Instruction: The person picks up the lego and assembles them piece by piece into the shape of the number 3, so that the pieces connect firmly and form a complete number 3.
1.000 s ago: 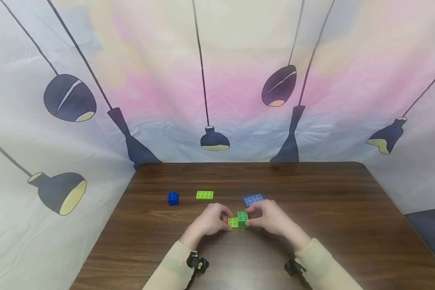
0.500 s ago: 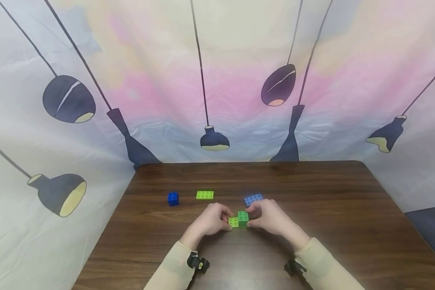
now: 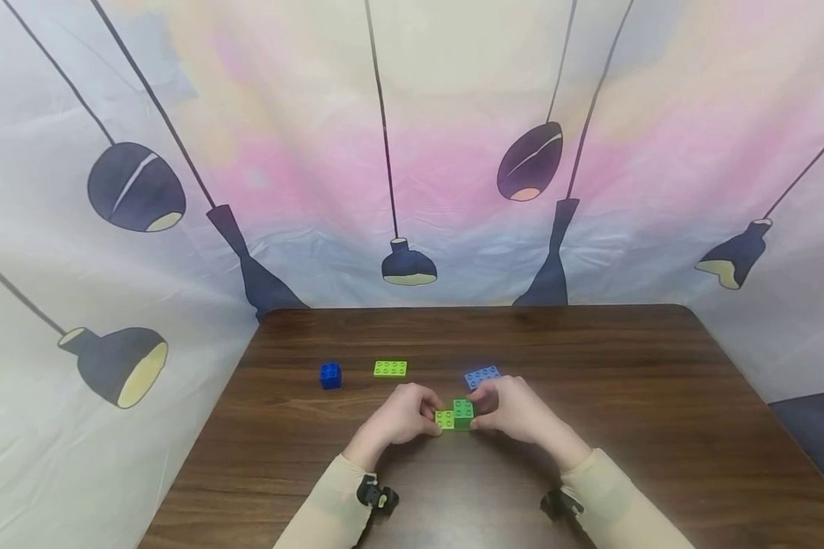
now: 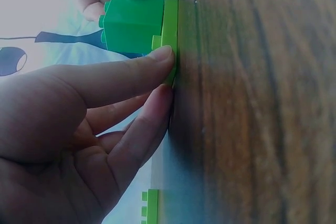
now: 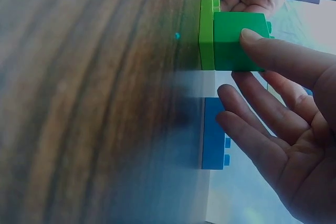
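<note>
A green toy brick (image 3: 463, 412) sits on the right half of a flat lime toy plate (image 3: 444, 419), with the plate's left studs bare. My left hand (image 3: 407, 414) pinches the plate's left end between thumb and fingers. In the left wrist view the thumb of the left hand (image 4: 79, 108) lies at the lime plate's edge (image 4: 170, 24), close to the tabletop. My right hand (image 3: 515, 412) grips the green brick from the right. In the right wrist view its thumb lies on the side of the green brick (image 5: 236, 40), the other fingers behind it.
On the brown wooden table (image 3: 632, 381), a dark blue brick (image 3: 329, 376) stands at the left. A second lime plate (image 3: 390, 369) lies behind my left hand. A light blue plate (image 3: 481, 377) lies just behind my right hand. A fabric backdrop (image 3: 453, 152) hangs beyond the table.
Both hands keep their hold on the green brick and lime plate. The whole head view shifts very slightly; nothing else visibly moves.
</note>
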`<state>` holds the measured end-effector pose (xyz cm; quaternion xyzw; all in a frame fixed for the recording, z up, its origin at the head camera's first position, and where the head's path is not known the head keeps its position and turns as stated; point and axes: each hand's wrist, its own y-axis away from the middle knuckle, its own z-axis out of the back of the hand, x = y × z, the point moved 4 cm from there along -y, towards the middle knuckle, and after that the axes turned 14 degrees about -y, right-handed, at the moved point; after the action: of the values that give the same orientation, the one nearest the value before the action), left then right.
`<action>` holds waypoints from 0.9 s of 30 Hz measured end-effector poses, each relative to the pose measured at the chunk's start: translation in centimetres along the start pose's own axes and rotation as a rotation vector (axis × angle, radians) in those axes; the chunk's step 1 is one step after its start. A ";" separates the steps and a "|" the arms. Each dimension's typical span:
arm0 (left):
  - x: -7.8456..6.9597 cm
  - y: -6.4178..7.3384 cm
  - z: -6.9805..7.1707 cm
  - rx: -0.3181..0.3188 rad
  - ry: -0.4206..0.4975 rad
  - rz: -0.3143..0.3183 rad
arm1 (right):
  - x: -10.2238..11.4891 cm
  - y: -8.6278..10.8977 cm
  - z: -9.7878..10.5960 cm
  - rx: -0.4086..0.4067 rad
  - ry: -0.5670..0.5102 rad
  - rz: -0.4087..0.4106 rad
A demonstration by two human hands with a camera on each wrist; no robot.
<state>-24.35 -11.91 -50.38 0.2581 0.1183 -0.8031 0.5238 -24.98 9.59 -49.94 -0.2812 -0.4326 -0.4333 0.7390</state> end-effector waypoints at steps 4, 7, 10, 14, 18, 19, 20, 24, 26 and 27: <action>0.0 -0.1 0.0 -0.004 0.000 0.001 | 0.1 0.0 0.1 0.011 -0.014 -0.014; 0.0 -0.2 0.0 -0.006 0.004 0.005 | 0.2 0.1 0.1 0.015 -0.022 -0.021; 0.1 -0.1 0.0 -0.006 0.010 0.007 | 0.3 0.2 0.1 0.014 -0.026 -0.024; 0.0 -0.1 0.0 0.000 0.014 0.014 | 0.3 0.2 0.1 0.007 -0.024 -0.021; 0.0 -0.1 0.0 -0.002 0.012 0.014 | 0.4 0.3 0.2 0.008 -0.024 -0.009; 0.0 0.0 0.1 -0.005 0.012 0.012 | 0.4 0.3 0.1 0.009 -0.023 -0.006; 0.0 0.0 0.1 -0.005 0.011 0.011 | 0.4 0.3 0.1 0.010 -0.023 -0.002; -0.1 0.1 0.1 -0.003 0.007 0.006 | 0.3 0.4 0.0 0.026 -0.031 0.010; -0.1 0.1 0.0 -0.001 0.006 0.007 | 0.4 0.5 0.0 0.039 -0.035 0.018; -0.1 0.1 0.0 -0.002 0.007 0.008 | 0.4 0.5 0.1 0.045 -0.029 0.023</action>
<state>-24.26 -11.91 -50.32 0.2606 0.1199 -0.8001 0.5268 -24.50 9.69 -49.58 -0.2758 -0.4494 -0.4108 0.7438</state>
